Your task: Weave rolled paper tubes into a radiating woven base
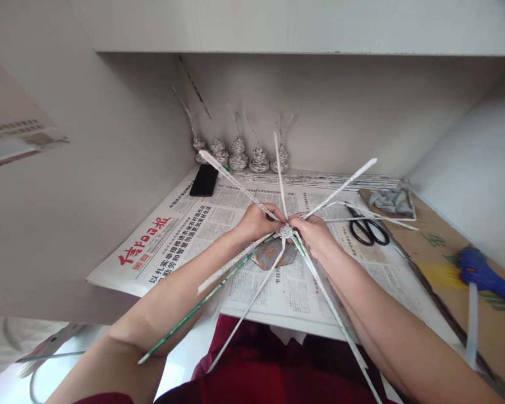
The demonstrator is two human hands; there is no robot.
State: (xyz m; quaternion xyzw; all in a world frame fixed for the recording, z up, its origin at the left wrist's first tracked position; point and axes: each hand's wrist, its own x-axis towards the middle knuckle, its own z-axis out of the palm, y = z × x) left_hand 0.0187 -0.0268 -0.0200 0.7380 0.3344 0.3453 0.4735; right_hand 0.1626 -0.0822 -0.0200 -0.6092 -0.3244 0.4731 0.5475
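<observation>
Between my two hands is a small woven piece of rolled newspaper strips (286, 230), with long paper rods radiating from its centre in several directions. My left hand (258, 223) pinches it from the left, close to the hub. From the right, my right hand (313, 231) has its fingers closed on the hub and the strips beside it. One green-striped rod (202, 306) slants down across my left forearm. Under the weaving, a grey polygonal piece with an orange mark (273, 255) rests on the newspaper. The exact fingertip grip is partly hidden.
Newspaper (172, 247) covers the table. Several woven gourd shapes (238, 155) line the back wall, near a black phone (204, 180) and a bundle of paper rods (320, 181). Black-handled scissors (369, 230), cardboard (441, 264) and a blue glue gun (488, 278) are at right. A shelf (294, 28) overhangs.
</observation>
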